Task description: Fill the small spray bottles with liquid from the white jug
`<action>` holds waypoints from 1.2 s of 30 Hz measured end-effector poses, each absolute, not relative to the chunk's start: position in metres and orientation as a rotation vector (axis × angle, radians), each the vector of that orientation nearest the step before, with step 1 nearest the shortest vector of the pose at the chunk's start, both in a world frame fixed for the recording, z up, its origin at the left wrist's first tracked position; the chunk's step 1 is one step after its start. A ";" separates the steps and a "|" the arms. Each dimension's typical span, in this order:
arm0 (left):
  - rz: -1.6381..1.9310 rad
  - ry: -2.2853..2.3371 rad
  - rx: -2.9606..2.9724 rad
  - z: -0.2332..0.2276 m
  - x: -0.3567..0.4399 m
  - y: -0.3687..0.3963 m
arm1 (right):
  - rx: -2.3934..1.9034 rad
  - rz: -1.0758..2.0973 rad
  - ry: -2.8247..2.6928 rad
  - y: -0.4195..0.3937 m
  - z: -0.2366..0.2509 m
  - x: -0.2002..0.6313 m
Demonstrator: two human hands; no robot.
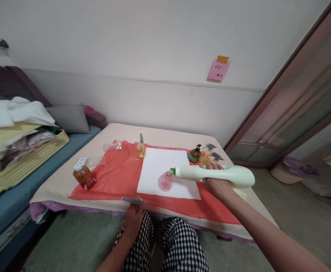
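Sitting near the front edge of a white zigzag-edged sheet (pixel 165 160), a round translucent pink bottle (pixel 165 183) is backed by bare white. A long pale-green plastic bottle (pixel 202 173) is gripped near-level by the right hand (pixel 218 186), green tip just beside pink neck; a slim grey piece (pixel 131 200) is pinched by the left hand (pixel 134 218).

Pink note (pixel 219 70), upper line: we read handwritten "45", then an unclear mark
Pink note, lower line: we see characters too small to read
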State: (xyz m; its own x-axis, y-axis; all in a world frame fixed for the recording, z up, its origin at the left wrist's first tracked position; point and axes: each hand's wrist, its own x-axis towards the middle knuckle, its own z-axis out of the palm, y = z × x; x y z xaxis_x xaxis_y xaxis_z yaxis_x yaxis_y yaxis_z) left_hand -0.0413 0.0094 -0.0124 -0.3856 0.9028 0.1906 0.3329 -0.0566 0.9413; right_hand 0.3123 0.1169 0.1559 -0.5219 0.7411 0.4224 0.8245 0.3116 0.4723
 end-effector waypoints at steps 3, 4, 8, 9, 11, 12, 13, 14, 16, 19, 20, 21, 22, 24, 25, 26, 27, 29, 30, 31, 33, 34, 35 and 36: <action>1.456 1.708 1.313 -0.014 -0.041 0.010 | -1.458 -0.996 -2.445 0.120 0.153 0.315; 1.456 1.707 1.312 -0.014 -0.041 0.010 | -1.454 -0.994 -2.446 0.121 0.152 0.317; 1.462 1.705 1.317 -0.012 -0.041 0.010 | -1.457 -0.993 -2.445 0.124 0.148 0.319; 1.463 1.707 1.318 -0.011 -0.041 0.010 | -1.461 -0.997 -2.444 0.124 0.148 0.319; 1.462 1.713 1.318 -0.009 -0.041 0.010 | -1.461 -1.006 -2.446 0.124 0.148 0.319; 1.461 1.717 1.317 -0.009 -0.041 0.010 | -1.457 -1.009 -2.448 0.123 0.148 0.319; 1.460 1.721 1.315 -0.008 -0.040 0.009 | -1.453 -1.011 -2.448 0.123 0.148 0.319; 1.461 1.722 1.315 -0.007 -0.040 0.009 | -1.449 -1.011 -2.448 0.123 0.149 0.319; 1.462 1.722 1.320 -0.007 -0.040 0.008 | -1.444 -1.001 -2.453 0.124 0.149 0.319; 1.459 1.725 1.330 -0.006 -0.040 0.008 | -1.444 -0.987 -2.460 0.124 0.149 0.319; 1.458 1.730 1.331 -0.006 -0.040 0.008 | -1.447 -0.988 -2.458 0.124 0.149 0.319; 1.457 1.737 1.331 -0.006 -0.040 0.008 | -1.452 -0.992 -2.455 0.124 0.149 0.319; 1.458 1.742 1.331 -0.006 -0.041 0.008 | -1.456 -0.996 -2.453 0.124 0.148 0.319; 1.460 1.745 1.335 -0.006 -0.040 0.008 | -1.460 -1.003 -2.455 0.124 0.148 0.320; 1.461 1.744 1.337 -0.006 -0.040 0.008 | -1.458 -1.006 -2.459 0.125 0.148 0.320; 1.462 1.744 1.339 -0.006 -0.040 0.008 | -1.453 -1.008 -2.462 0.125 0.148 0.320; 1.463 1.743 1.341 -0.006 -0.040 0.008 | -1.447 -1.006 -2.464 0.125 0.148 0.320; 1.464 1.746 1.340 -0.006 -0.039 0.008 | -1.439 -0.987 -2.466 0.126 0.148 0.320; 1.464 1.748 1.340 -0.006 -0.039 0.008 | -1.438 -0.974 -2.469 0.126 0.148 0.320; 1.464 1.751 1.340 -0.006 -0.039 0.008 | -1.440 -0.963 -2.470 0.126 0.148 0.320; 1.462 1.756 1.343 -0.007 -0.040 0.008 | -1.448 -0.957 -2.474 0.126 0.149 0.320; 1.462 1.757 1.345 -0.007 -0.040 0.008 | -1.451 -0.963 -2.476 0.126 0.150 0.320; 1.461 1.756 1.348 -0.007 -0.040 0.008 | -1.453 -0.971 -2.476 0.125 0.150 0.319; 1.461 1.753 1.350 -0.007 -0.041 0.007 | -1.452 -0.980 -2.475 0.125 0.151 0.319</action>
